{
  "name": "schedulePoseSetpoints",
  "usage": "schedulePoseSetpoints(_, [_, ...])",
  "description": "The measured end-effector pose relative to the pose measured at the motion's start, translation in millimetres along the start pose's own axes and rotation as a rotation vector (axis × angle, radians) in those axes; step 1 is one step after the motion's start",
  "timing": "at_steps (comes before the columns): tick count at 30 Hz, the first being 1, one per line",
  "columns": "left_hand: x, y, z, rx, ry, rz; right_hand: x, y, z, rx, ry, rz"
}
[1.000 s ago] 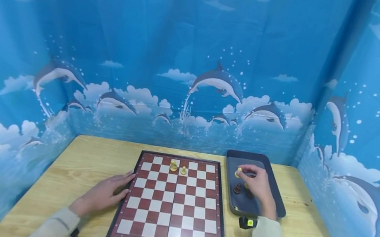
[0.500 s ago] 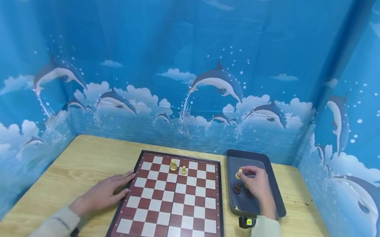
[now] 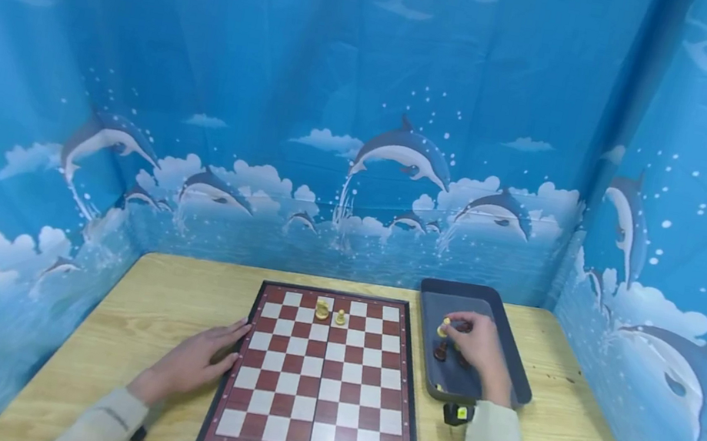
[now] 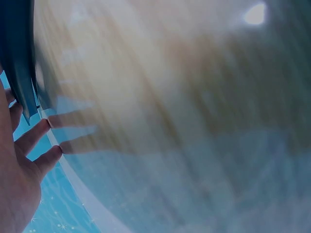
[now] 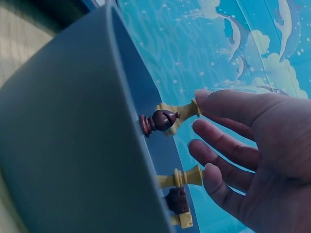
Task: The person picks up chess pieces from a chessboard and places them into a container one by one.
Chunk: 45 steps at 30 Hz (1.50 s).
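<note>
My right hand [image 3: 478,347] is over the dark tray [image 3: 516,357], with thumb and fingertip pinching the top of a pale yellow chess piece [image 3: 444,328]. In the right wrist view this piece has a flared top, and a dark brown bishop [image 5: 163,120] stands partly in front of it. My left hand [image 3: 197,358] rests its fingers along the left edge of the chessboard [image 3: 320,387]. On the board's far rows stand a yellow knight [image 3: 322,311] and a yellow pawn [image 3: 340,318].
Beside the right fingers in the tray stand another yellow piece [image 5: 187,176], a dark brown piece [image 5: 177,200] and a yellow piece [image 5: 184,220]. The tray sits right of the board on a wooden table [image 3: 188,286]. A blue dolphin-print curtain [image 3: 319,90] encloses the back and sides.
My right hand has dipped slightly toward the near side, the yellow piece between its fingertips shifting with it. The left hand and the two pieces on the board stay in place.
</note>
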<state>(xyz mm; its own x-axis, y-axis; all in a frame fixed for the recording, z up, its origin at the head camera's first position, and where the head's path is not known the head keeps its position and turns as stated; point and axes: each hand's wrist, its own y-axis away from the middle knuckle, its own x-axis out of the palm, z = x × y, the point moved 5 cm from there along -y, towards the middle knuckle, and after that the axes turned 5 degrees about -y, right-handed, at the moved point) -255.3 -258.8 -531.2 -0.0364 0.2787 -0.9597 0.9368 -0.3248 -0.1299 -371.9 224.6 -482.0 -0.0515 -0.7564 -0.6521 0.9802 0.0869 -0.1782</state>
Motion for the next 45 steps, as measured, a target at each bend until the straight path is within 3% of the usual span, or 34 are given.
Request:
schedulePoseSetpoints(17, [1.2,-0.1,1.1,0.025,-0.010,-0.026,-3.2,2.4,12.6,-0.063,-0.057,-0.013])
schedulePoseSetpoints(26, [1.5,-0.9,0.9,0.011,-0.010,-0.017,-4.6,3.5,24.6,-0.083,-0.226,0.037])
schedulePoseSetpoints(35, [-0.3,-0.9,-1.6,0.042,-0.010,-0.039,-2.7,8.4,43.1,-0.119,-0.270,0.132])
schedulePoseSetpoints(45, [0.8,0.8,-0.8,0.068,-0.046,-0.053,13.7,8.2,57.1,-0.158,-0.304,0.198])
